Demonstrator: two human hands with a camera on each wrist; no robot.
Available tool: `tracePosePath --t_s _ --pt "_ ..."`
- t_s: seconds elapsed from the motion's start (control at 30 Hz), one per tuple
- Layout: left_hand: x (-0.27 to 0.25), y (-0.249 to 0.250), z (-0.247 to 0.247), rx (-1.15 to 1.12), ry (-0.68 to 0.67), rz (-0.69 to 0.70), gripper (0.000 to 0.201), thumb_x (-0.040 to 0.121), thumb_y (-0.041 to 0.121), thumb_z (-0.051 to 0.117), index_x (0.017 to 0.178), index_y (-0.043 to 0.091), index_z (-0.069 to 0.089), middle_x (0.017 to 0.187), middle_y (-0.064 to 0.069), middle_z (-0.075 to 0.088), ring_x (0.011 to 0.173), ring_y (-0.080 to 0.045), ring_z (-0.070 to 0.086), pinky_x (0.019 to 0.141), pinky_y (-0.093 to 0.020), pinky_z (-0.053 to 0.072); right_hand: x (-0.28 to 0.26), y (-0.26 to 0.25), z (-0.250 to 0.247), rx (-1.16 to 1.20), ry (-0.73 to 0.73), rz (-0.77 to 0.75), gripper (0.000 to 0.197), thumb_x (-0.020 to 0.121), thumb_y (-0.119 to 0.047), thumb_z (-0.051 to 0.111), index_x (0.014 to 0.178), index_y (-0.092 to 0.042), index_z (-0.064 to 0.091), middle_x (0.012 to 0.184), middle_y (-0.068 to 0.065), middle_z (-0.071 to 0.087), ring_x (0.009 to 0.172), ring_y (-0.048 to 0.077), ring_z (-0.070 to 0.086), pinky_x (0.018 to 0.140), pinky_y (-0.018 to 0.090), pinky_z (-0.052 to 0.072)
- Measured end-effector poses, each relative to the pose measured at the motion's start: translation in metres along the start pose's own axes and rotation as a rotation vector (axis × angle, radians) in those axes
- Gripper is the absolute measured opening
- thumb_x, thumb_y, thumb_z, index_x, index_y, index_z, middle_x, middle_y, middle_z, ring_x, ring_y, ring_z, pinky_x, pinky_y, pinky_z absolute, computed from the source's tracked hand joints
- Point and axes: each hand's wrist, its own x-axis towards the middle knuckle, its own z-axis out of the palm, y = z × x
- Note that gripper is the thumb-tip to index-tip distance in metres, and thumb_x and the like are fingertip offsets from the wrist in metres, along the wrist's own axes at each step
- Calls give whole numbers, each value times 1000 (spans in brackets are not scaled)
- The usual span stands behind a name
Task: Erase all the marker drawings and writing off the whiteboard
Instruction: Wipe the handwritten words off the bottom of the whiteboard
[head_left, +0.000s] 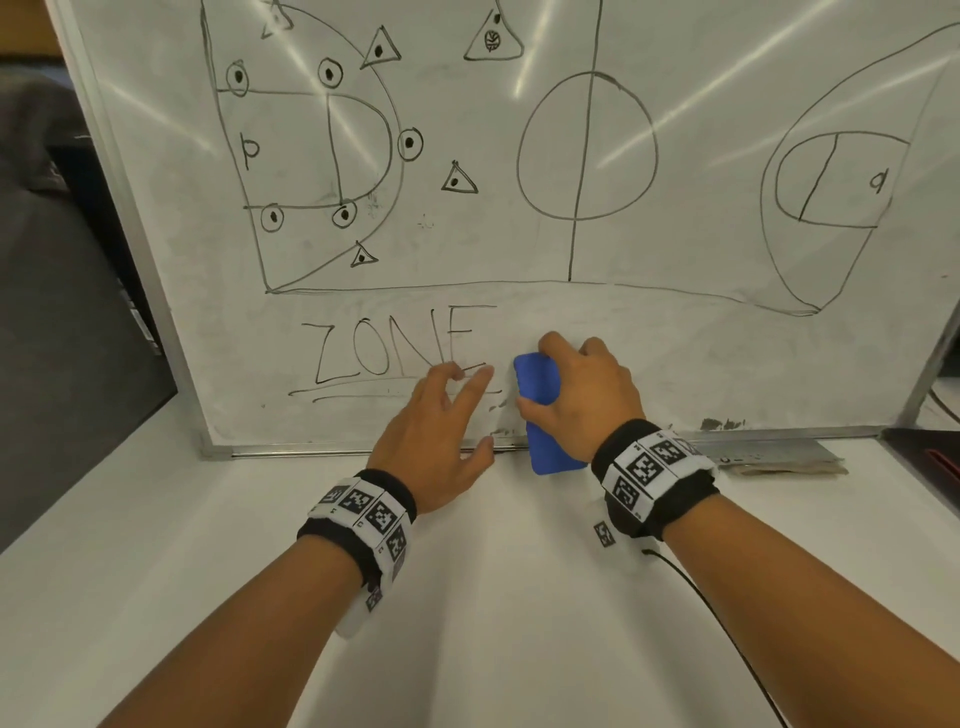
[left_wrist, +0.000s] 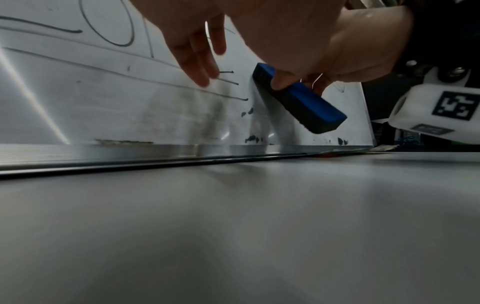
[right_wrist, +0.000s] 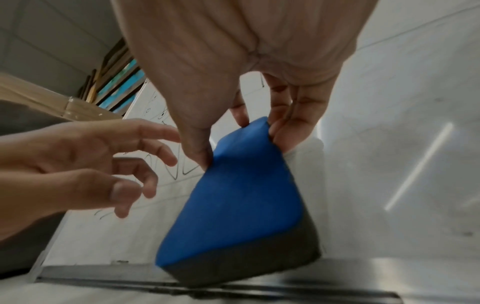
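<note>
A whiteboard (head_left: 675, 322) leans upright on a white table, covered in black marker: a court diagram with circles and triangles, and the underlined word ZONE (head_left: 384, 348) low down. My right hand (head_left: 576, 395) grips a blue eraser (head_left: 543, 415) with a dark felt face (right_wrist: 249, 265), held against the board's lower middle, just right of ZONE. My left hand (head_left: 441, 415) hovers beside it with fingers spread, tips near the last letter, holding nothing. In the left wrist view the eraser (left_wrist: 301, 98) tilts off the board (left_wrist: 103, 98) at its lower end.
The board's metal bottom rail (head_left: 363, 449) rests on the table (head_left: 467, 597). Smudged ink spots (left_wrist: 252, 138) mark the board near the rail. A dark chair back (head_left: 62, 312) stands left; a dark object (head_left: 930, 457) lies right. A black cable (head_left: 727, 634) trails from my right wrist.
</note>
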Motion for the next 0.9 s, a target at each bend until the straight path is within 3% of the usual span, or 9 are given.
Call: tracePosePath --t_s 0.13,0.3,0.37,0.47,0.57,0.63,0.73,0.8,0.9 --pt "6 13 9 -132 -81 33 75 79 59 60 141 28 34 137 3 34 98 -18 57 76 -41 58 -2 8 8 153 46 69 60 76 -59 71 116 -29 38 96 3 47 80 25 52 64 34 44" --pt "21 35 16 -326 -88 78 83 74 50 77 141 20 38 133 1 39 97 -15 53 84 -37 55 8 12 4 283 90 71 57 74 -55 74 109 -26 39 91 4 50 79 21 53 62 32 46" --pt "25 38 18 -388 -78 44 96 71 44 85 148 18 33 134 2 38 96 -9 50 86 -29 54 11 14 2 302 90 67 56 73 -56 75 106 -27 41 91 3 50 79 20 52 62 31 46" --pt "28 39 18 -444 -42 10 103 68 36 90 149 19 31 130 8 36 96 4 46 83 -6 43 13 16 1 341 83 63 57 71 -58 77 103 -27 42 91 3 50 80 18 52 64 31 46" --pt "28 38 17 -445 -17 -48 96 66 34 92 142 16 38 125 11 36 95 -1 48 78 -9 47 11 17 3 401 102 31 56 70 -55 80 101 -26 44 92 4 51 79 15 51 61 24 42" --pt "27 36 17 -420 -10 -92 91 65 36 92 138 15 41 125 9 39 96 -7 49 74 -6 43 10 16 4 435 116 14 54 71 -49 82 103 -26 46 92 3 52 79 12 50 58 17 34" --pt "27 34 17 -389 -3 -138 89 66 40 90 137 16 42 126 8 42 99 -8 49 76 -7 37 8 16 4 474 136 6 52 73 -40 83 110 -24 50 93 2 54 83 14 52 61 13 33" --pt "27 34 18 -383 12 -154 89 67 43 89 137 16 42 127 8 43 98 -7 47 78 -8 35 6 17 5 501 142 7 50 76 -34 82 114 -22 52 91 0 56 83 15 54 64 17 40" --pt "28 36 19 -366 41 -166 84 67 41 88 135 17 44 122 7 46 98 -7 46 81 -15 39 4 19 7 558 135 36 46 79 -28 79 116 -25 53 92 -1 58 84 17 60 73 33 55"
